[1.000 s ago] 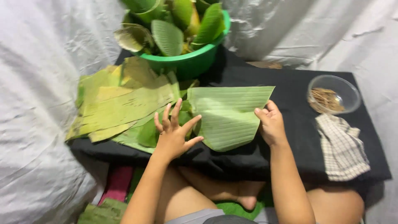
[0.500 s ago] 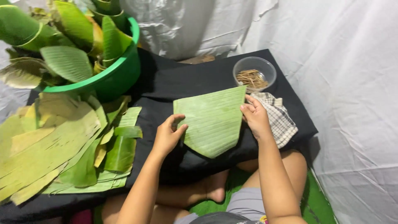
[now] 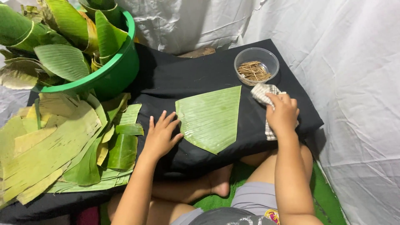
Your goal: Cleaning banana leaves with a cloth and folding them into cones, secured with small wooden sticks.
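Now the left hand [image 3: 160, 135] lies flat and open on the black tabletop [image 3: 196, 75], fingers spread, its fingertips just touching the left edge of a cut banana leaf piece [image 3: 212, 118]. That reads as a pinning hand, keeping the leaf from sliding on the cloth. The leaf lies ribbed side up in the middle of the table, its lower tip reaching over the near edge toward the person's lap. Over on the other side, the right hand [image 3: 282, 114] closes on a checked cloth [image 3: 263, 93] just beside the leaf's right edge, fingers curled into the fabric. A clear bowl of small wooden sticks [image 3: 255, 68] sits right behind that cloth, close at hand. To the left, a stack of cut leaf strips [image 3: 54, 141] fans out below a green basin [image 3: 112, 73] packed with rolled leaves.
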